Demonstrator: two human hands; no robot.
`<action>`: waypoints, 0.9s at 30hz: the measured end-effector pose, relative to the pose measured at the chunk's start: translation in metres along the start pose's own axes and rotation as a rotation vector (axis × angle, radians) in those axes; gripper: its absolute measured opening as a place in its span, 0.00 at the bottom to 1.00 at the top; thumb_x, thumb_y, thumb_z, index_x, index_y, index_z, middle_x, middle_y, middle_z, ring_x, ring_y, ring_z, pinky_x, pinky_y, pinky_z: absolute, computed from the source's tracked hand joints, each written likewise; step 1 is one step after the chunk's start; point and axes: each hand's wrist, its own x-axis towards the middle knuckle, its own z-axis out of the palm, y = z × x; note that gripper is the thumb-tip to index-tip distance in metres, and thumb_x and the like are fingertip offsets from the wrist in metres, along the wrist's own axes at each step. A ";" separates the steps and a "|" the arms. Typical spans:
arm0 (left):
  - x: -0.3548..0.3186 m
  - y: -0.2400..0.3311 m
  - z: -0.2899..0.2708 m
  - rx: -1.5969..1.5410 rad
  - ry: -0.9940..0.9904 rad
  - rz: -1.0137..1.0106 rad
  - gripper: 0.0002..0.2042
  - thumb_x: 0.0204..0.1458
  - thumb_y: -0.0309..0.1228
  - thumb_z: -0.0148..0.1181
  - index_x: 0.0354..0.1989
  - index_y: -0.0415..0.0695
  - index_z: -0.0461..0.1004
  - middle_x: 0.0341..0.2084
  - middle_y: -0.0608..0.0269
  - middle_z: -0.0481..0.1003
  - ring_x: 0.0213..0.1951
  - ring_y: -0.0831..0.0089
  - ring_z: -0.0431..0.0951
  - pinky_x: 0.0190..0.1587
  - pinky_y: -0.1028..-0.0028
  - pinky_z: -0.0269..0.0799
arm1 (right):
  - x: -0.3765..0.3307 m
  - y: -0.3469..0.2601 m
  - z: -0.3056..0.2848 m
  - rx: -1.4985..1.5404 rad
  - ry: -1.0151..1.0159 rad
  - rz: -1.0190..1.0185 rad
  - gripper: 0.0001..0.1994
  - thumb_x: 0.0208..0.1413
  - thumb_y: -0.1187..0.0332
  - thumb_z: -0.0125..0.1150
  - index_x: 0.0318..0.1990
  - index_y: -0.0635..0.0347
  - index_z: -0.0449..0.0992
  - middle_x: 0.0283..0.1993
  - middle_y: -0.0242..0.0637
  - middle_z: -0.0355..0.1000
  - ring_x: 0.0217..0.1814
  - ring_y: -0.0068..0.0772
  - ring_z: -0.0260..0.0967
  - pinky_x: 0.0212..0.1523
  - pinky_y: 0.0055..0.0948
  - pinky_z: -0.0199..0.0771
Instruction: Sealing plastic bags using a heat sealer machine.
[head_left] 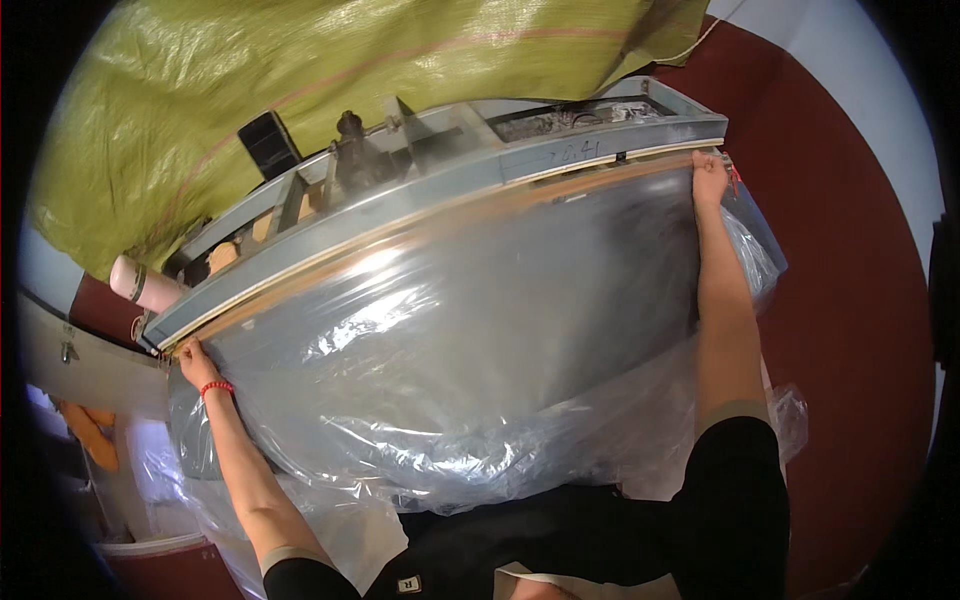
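Both ends of the frame point(640, 140) have a hand. Left hand point(195, 364): fingers curled together, seemingly clamped on the film's edge. Film point(480, 330) spans the 2 hands; spreading looks mostly done, what is left unclear. Right hand point(710, 180): fingers together, likely clamped on film too.

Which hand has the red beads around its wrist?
The left hand: a red beaded bracelet circles that wrist, while the wrist of the right hand looks bare.
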 end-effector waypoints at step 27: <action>-0.087 0.141 -0.048 0.069 -0.534 -0.004 0.06 0.50 0.29 0.50 0.36 0.46 0.65 0.19 0.75 0.63 0.20 0.87 0.61 0.22 0.86 0.56 | -0.001 -0.048 -0.123 -0.541 0.050 -0.077 0.15 0.47 0.56 0.53 0.30 0.58 0.76 0.33 0.38 0.73 0.37 0.33 0.70 0.39 0.30 0.66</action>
